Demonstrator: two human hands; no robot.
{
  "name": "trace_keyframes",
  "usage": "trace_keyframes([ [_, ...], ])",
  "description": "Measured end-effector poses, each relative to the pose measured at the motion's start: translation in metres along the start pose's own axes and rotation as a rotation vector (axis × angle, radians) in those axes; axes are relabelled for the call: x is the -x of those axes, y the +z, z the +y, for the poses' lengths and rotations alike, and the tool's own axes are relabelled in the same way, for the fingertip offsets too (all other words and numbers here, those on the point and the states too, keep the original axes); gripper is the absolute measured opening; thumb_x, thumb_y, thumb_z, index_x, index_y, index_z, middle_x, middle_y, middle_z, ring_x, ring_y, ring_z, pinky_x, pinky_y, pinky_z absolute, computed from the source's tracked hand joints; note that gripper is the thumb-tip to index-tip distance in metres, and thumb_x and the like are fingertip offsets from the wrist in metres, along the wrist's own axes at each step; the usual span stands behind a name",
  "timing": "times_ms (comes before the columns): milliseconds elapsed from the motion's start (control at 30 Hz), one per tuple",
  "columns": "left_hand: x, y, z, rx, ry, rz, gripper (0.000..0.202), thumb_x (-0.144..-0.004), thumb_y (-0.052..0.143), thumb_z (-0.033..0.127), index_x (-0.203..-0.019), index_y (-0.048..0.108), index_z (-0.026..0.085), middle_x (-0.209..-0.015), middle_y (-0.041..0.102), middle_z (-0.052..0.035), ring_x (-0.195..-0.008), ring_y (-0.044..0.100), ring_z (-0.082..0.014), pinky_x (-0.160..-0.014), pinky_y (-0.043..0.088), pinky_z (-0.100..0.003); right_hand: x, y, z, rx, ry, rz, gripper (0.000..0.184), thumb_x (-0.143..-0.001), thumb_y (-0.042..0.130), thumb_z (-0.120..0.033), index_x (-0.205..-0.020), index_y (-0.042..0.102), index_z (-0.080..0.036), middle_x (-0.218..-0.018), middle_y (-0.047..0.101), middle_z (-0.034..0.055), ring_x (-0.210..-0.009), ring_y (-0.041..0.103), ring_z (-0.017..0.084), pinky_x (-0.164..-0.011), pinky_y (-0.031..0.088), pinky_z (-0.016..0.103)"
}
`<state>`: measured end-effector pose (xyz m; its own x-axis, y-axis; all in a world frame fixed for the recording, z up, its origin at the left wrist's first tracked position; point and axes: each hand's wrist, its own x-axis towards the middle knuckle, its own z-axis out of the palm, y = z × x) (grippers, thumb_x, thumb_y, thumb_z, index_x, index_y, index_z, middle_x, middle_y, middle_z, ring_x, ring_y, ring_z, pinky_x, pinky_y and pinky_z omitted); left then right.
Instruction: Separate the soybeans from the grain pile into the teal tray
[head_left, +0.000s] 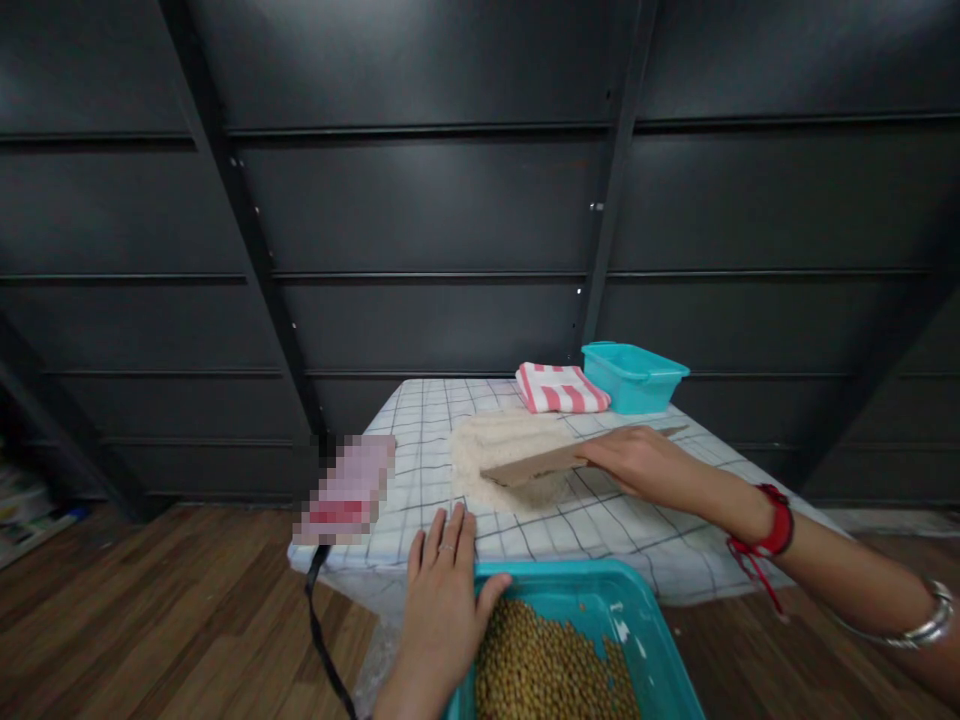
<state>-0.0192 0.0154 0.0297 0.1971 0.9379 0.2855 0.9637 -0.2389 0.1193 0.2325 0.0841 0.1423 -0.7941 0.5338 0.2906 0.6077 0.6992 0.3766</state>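
Note:
My right hand grips a flat strip of brown cardboard, its fingers closed around the far part. The strip's long edge lies over a spread pile of pale, rice-like grains on the checked tablecloth. My left hand is open, fingers stretched toward the table's near edge. Its thumb lies over the left corner of a teal tray. Inside that tray is a heap of small round yellow-brown beans. The tray's near end is cut off by the frame.
At the back of the table lie a folded pink-and-white striped towel and a teal basin. A pixelated pinkish item with a black strap hangs over the left edge. Dark panelled wall stands behind; wooden floor surrounds.

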Motion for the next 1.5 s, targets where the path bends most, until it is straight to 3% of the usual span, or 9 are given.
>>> trace_keyframes([
  [200, -0.001, 0.0, 0.001, 0.008, -0.017, -0.023, 0.068, -0.079, 0.029, 0.061, -0.126, 0.039, 0.013, -0.136, 0.035, -0.0119, -0.126, 0.029, -0.0307, -0.1, 0.029, -0.053, -0.031, 0.019, 0.006, 0.036, 0.115, 0.003, 0.022, -0.068, 0.041, -0.001, -0.082, 0.052, -0.014, -0.073, 0.063, 0.0052, -0.062, 0.054, 0.013, -0.052, 0.025, 0.027],
  [400, -0.001, -0.001, -0.001, 0.02, -0.012, -0.04, 0.07, -0.079, 0.027, 0.06, -0.128, 0.037, 0.012, -0.138, 0.031, -0.0113, -0.127, 0.026, -0.0311, -0.1, 0.028, -0.054, -0.063, 0.025, 0.011, 0.05, 0.148, -0.037, 0.022, -0.067, 0.044, -0.002, -0.082, 0.053, -0.014, -0.075, 0.063, 0.0054, -0.061, 0.053, 0.012, -0.05, 0.02, 0.026],
  [700, 0.001, -0.001, -0.006, 0.039, -0.013, -0.012, 0.07, -0.079, 0.028, 0.06, -0.127, 0.038, 0.011, -0.137, 0.034, -0.0121, -0.126, 0.028, -0.0318, -0.099, 0.03, -0.055, -0.053, 0.008, -0.002, 0.051, 0.076, -0.106, 0.023, -0.068, 0.044, 0.0, -0.082, 0.054, -0.016, -0.073, 0.063, 0.0029, -0.065, 0.053, 0.012, -0.053, 0.024, 0.025],
  [900, 0.0, -0.002, -0.006, 0.037, -0.01, -0.041, 0.07, -0.079, 0.028, 0.06, -0.128, 0.036, 0.01, -0.138, 0.031, -0.0118, -0.127, 0.026, -0.0321, -0.099, 0.029, -0.055, -0.08, 0.019, 0.002, 0.074, 0.177, -0.091, 0.025, -0.073, 0.041, -0.003, -0.092, 0.053, -0.014, -0.084, 0.064, 0.0086, -0.066, 0.055, 0.015, -0.052, 0.021, 0.027],
  [1033, 0.0, -0.002, -0.007, 0.034, -0.007, -0.027, 0.069, -0.079, 0.029, 0.06, -0.128, 0.036, 0.011, -0.137, 0.033, -0.0125, -0.126, 0.028, -0.032, -0.099, 0.03, -0.055, -0.091, 0.021, -0.001, 0.068, 0.173, -0.109, 0.022, -0.072, 0.043, -0.003, -0.086, 0.055, -0.015, -0.076, 0.063, 0.0066, -0.064, 0.055, 0.014, -0.051, 0.02, 0.027],
  [1333, 0.002, 0.006, -0.01, 0.046, 0.01, 0.051, 0.067, -0.079, 0.03, 0.06, -0.127, 0.038, 0.013, -0.135, 0.038, -0.0125, -0.125, 0.031, -0.0317, -0.097, 0.031, -0.055, -0.073, 0.016, 0.018, 0.079, 0.209, -0.082, 0.021, -0.075, 0.042, -0.005, -0.089, 0.054, -0.015, -0.082, 0.064, 0.0073, -0.067, 0.056, 0.015, -0.052, 0.022, 0.027],
  [1500, 0.001, 0.005, -0.009, 0.046, 0.006, 0.052, 0.069, -0.079, 0.028, 0.061, -0.126, 0.039, 0.013, -0.135, 0.038, -0.0121, -0.125, 0.031, -0.0313, -0.097, 0.032, -0.054, -0.071, 0.022, 0.011, 0.057, 0.175, -0.094, 0.022, -0.072, 0.043, -0.002, -0.084, 0.055, -0.016, -0.075, 0.065, 0.0048, -0.062, 0.056, 0.013, -0.05, 0.025, 0.025],
])
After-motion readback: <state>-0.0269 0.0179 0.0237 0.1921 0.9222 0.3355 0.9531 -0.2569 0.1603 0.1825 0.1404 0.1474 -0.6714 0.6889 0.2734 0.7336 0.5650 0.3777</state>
